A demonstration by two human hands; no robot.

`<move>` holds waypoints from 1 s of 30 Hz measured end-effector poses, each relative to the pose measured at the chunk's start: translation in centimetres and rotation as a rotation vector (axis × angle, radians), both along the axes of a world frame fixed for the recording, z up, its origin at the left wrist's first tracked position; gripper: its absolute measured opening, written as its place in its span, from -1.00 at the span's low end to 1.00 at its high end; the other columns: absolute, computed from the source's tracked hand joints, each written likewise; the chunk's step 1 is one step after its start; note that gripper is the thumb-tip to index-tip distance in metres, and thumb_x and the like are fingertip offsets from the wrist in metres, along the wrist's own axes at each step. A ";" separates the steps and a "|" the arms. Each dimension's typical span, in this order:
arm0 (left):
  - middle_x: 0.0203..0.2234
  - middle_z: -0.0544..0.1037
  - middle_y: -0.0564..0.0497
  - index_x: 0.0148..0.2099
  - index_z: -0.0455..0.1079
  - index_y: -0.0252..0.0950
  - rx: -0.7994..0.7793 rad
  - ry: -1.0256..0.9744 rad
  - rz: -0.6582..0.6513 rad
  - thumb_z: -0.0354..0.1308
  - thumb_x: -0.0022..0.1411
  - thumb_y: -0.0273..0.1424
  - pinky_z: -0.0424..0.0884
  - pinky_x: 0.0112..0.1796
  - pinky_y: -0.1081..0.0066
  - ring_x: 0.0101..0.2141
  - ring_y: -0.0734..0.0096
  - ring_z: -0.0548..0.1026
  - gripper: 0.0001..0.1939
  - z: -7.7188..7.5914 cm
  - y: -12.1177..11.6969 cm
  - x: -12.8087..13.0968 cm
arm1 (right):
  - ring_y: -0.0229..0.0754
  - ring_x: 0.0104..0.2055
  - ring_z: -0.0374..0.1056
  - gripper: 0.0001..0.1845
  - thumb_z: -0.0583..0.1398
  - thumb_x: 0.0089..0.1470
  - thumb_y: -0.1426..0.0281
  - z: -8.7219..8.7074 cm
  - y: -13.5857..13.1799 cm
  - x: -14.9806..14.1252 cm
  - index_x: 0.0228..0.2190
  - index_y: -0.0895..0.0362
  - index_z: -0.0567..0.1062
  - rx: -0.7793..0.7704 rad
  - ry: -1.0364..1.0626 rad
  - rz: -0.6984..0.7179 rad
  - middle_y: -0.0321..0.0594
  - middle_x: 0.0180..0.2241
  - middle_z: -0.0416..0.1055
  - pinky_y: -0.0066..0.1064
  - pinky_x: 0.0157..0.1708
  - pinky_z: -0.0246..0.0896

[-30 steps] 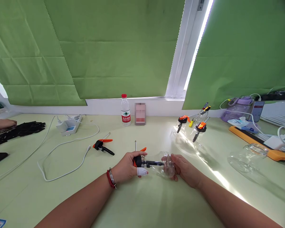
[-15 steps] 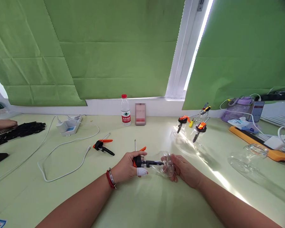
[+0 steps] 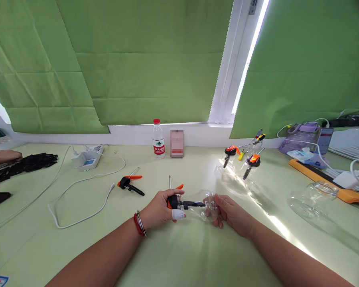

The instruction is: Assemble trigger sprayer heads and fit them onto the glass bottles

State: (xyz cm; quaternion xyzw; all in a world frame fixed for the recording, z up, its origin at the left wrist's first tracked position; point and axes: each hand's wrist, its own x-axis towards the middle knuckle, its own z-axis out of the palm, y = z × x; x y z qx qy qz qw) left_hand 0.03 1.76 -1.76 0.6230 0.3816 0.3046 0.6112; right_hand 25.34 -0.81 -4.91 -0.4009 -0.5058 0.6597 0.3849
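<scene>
A clear plastic spray bottle (image 3: 208, 211) lies on its side between my hands. Its black and orange pump head (image 3: 173, 202) is at the left end, with a black tube inside the bottle and a thin metal rod pointing away. My left hand (image 3: 163, 207), with white tape on one digit, is closed around the pump head and neck. My right hand (image 3: 231, 213) grips the bottle's base end, thumb on top. To the left, a loose black and orange pump head (image 3: 128, 183) rests on the table. Whether the held head is fully seated, I cannot tell.
Two clear bottles with black and orange heads (image 3: 251, 162) stand at the back right. An open clear bottle (image 3: 314, 199) lies farther right, by an orange power strip (image 3: 344, 193). A white cable (image 3: 86, 217) crosses the left. Another person's hand (image 3: 6, 156) touches black parts (image 3: 38, 162).
The bottle and both hands have shifted very slightly to the left. My grip on both ends is the same.
</scene>
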 end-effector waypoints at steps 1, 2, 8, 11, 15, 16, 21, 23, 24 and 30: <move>-0.49 0.30 0.15 0.00 0.35 -0.33 -0.001 -0.002 0.003 0.46 -0.27 -0.33 0.44 -0.53 0.41 -0.55 0.55 0.31 -0.28 0.0 0.0 0.0 | -0.31 -0.59 0.30 -0.45 0.03 0.13 -0.01 0.0 0.0 0.0 -0.17 0.22 0.44 0.008 -0.004 0.005 -0.13 -0.43 0.42 -0.49 -0.66 0.14; -0.49 0.31 0.14 0.00 0.35 -0.33 -0.003 0.001 0.008 0.45 -0.27 -0.33 0.44 -0.53 0.42 -0.55 0.55 0.31 -0.28 0.0 0.1 -0.1 | -0.29 -0.55 0.32 -0.45 0.05 0.13 0.00 0.1 0.0 0.1 -0.13 0.21 0.43 0.022 0.002 0.013 -0.11 -0.38 0.43 -0.48 -0.64 0.17; -0.45 0.38 0.09 0.05 0.33 -0.35 -0.005 0.042 0.041 0.44 -0.25 -0.30 0.43 -0.53 0.40 -0.58 0.56 0.31 -0.25 0.1 0.1 0.1 | -0.21 -0.25 0.35 -0.24 0.30 -0.03 0.24 1.1 -0.4 0.4 0.17 -0.10 0.13 0.091 0.049 0.058 -0.12 0.03 0.23 -0.42 -0.45 0.33; -0.39 0.40 0.05 0.03 0.34 -0.34 -0.004 0.048 0.028 0.45 -0.27 -0.29 0.42 -0.52 0.40 -0.57 0.57 0.32 -0.24 0.2 0.0 0.1 | -0.29 -0.45 0.34 -0.43 0.17 0.09 0.14 0.6 -0.2 0.2 0.10 0.04 0.25 0.059 0.000 0.055 -0.15 -0.25 0.37 -0.50 -0.59 0.24; -0.49 0.32 0.14 0.03 0.34 -0.33 -0.016 0.031 0.009 0.45 -0.27 -0.32 0.43 -0.53 0.42 -0.56 0.56 0.32 -0.25 0.1 0.0 0.0 | -0.35 -0.57 0.27 -0.45 0.02 0.16 0.04 0.0 0.1 0.1 0.01 0.16 0.35 0.065 -0.056 0.038 -0.18 -0.42 0.37 -0.54 -0.68 0.12; -0.50 0.31 0.15 0.03 0.34 -0.33 -0.015 0.028 0.011 0.45 -0.27 -0.33 0.42 -0.53 0.44 -0.56 0.56 0.31 -0.26 0.1 0.1 -0.1 | -0.33 -0.54 0.28 -0.45 0.04 0.15 0.04 0.1 0.0 0.2 0.01 0.16 0.36 0.082 -0.048 0.046 -0.17 -0.39 0.37 -0.53 -0.66 0.15; -0.50 0.32 0.15 0.05 0.32 -0.35 -0.021 0.016 0.028 0.43 -0.21 -0.35 0.44 -0.54 0.42 -0.57 0.57 0.32 -0.27 -0.1 0.1 -0.1 | -0.26 -0.32 0.31 -0.26 0.28 -0.03 0.17 0.8 -0.3 0.5 0.15 -0.09 0.15 0.140 0.007 0.061 -0.11 0.01 0.24 -0.50 -0.54 0.26; -0.49 0.32 0.15 0.04 0.32 -0.34 -0.024 0.016 0.023 0.44 -0.23 -0.35 0.42 -0.54 0.44 -0.57 0.57 0.32 -0.27 0.1 0.1 0.0 | -0.30 -0.42 0.31 -0.31 0.27 -0.01 0.16 0.6 -0.3 0.5 0.12 -0.06 0.19 0.119 -0.024 0.053 -0.13 -0.09 0.32 -0.53 -0.60 0.19; -0.49 0.32 0.15 0.03 0.33 -0.34 -0.019 0.018 0.018 0.44 -0.24 -0.35 0.42 -0.54 0.45 -0.56 0.58 0.31 -0.27 0.1 0.0 0.0 | -0.32 -0.48 0.30 -0.38 0.22 0.03 0.12 0.4 -0.2 0.5 0.09 0.01 0.25 0.104 -0.042 0.044 -0.13 -0.18 0.37 -0.53 -0.64 0.14; -0.49 0.33 0.14 0.01 0.34 -0.34 0.003 0.020 0.004 0.45 -0.27 -0.36 0.40 -0.53 0.47 -0.55 0.57 0.32 -0.28 0.0 0.1 -0.1 | -0.35 -0.54 0.25 -0.44 0.06 0.13 0.03 0.1 0.0 0.4 0.01 0.14 0.36 0.081 -0.063 0.019 -0.13 -0.32 0.40 -0.51 -0.63 0.13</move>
